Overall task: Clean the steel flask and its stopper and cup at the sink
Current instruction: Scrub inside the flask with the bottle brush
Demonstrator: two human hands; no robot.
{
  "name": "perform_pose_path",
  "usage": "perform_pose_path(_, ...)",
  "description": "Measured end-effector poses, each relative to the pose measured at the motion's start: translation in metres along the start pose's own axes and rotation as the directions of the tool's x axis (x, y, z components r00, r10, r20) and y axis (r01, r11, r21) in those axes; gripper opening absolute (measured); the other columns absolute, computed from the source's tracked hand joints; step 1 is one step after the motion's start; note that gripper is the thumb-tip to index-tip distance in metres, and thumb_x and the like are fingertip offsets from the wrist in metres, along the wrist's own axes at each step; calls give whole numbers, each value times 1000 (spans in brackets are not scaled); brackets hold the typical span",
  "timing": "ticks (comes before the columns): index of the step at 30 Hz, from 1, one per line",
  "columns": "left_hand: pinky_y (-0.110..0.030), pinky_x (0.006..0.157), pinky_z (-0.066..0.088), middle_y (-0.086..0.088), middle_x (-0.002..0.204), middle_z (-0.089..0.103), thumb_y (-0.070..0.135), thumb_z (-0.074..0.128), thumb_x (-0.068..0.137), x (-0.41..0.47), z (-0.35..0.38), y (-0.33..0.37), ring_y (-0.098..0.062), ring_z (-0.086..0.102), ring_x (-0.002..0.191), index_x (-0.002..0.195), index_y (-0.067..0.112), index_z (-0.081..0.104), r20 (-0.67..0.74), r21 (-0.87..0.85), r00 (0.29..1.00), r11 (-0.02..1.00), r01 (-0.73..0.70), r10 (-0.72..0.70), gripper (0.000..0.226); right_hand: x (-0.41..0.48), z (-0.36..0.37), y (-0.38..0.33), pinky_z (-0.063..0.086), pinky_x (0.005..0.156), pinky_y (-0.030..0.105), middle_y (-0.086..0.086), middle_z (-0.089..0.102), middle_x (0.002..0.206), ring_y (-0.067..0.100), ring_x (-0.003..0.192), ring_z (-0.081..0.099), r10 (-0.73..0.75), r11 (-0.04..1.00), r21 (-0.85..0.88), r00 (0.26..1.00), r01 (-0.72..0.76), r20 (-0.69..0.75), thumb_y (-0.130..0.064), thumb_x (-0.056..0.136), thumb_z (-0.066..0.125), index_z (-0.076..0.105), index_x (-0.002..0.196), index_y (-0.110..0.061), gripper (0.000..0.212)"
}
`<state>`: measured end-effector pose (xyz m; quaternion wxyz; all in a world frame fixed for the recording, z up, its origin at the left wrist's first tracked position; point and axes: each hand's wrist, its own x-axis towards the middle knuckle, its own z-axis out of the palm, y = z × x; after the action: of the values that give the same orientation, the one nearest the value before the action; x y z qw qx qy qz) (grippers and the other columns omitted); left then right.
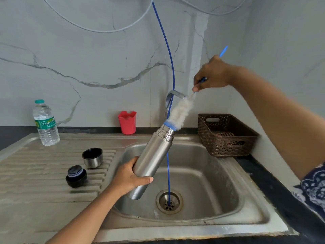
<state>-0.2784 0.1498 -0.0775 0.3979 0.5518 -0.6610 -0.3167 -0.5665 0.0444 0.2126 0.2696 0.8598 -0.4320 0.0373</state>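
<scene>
The steel flask (153,159) is held slanted over the basin of the sink (219,173) at the centre of the frame. Its open mouth is tilted up and to the right, so that the neck is presented to the tool and any drips fall into the bowl. It is gripped low on its body by the left hand (130,176), with fingers and thumb wrapped round the steel, which leaves the neck free. The bottle brush (181,110) is held by its blue handle in the right hand (211,76), which is closed round it at the upper right. The white bristles lie almost wholly outside, with only the blue tip at the flask's mouth; whether the brush is being entered or drawn out cannot be told. The cup (92,157), mouth up, and the stopper (76,176) are set on the ribbed drainboard (44,173) at the left, well apart from the flask, presumably kept aside for their own wash. A blue hose (167,46) hangs from the top of the frame down to the drain (169,201), passing behind the flask. No water is seen running from the tap (177,94).
</scene>
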Motion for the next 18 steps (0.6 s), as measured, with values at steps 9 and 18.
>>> perform_pose_path(9,-21,75,50,15,103,62,40,86,53,0,6,3,-1,60,92,108,43,47,10,68,1000,998,-1,0,68,4,69,-86,23,87,33,-12,68,90,10,81,48,-221,975,7,968,222,119,-57,90,47,67,101,-31,35)
perform_pose_path(18,-23,74,53,12,102,66,57,77,40,0,2,6,-5,64,91,103,48,49,-15,14,1000,1000,-6,7,69,9,4,-22,24,95,34,-3,68,88,18,87,58,-93,995,-17,993,95,75,-58,87,51,69,95,-26,37)
